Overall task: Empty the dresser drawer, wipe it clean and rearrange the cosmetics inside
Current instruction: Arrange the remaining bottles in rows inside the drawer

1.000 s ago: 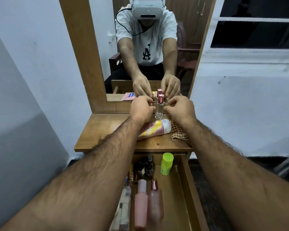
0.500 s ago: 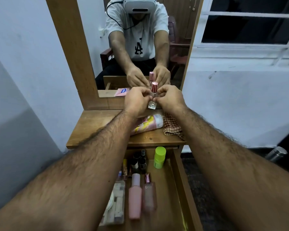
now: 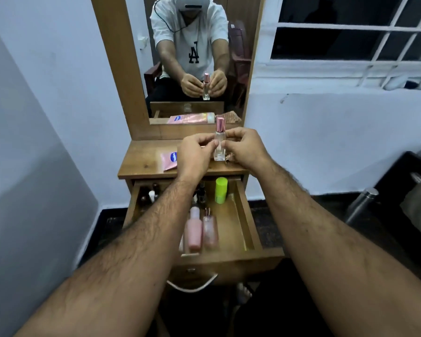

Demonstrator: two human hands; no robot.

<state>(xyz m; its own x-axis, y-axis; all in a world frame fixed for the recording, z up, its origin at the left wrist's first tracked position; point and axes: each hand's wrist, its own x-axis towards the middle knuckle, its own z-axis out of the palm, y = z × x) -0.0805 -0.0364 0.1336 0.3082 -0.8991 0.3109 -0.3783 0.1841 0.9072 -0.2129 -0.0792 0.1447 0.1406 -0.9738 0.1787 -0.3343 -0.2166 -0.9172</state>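
In the open drawer [image 3: 247,229], two pink bottles [image 3: 195,231] are seen lying near, one green bottle [image 3: 221,190] standing farther back, and several small dark bottles [image 3: 152,193] partly hidden by the left forearm. Above the surface [image 3: 141,164], one clear perfume bottle [image 3: 219,144] is held upright, pinched between the left hand [image 3: 195,154] and right hand [image 3: 246,148]. One pink tube [image 3: 168,159] lies left of it, below the mirror [image 3: 197,57].

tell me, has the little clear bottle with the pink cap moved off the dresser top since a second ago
Yes. The clear bottle, pinched by left hand and right hand, now sits above the dresser top.
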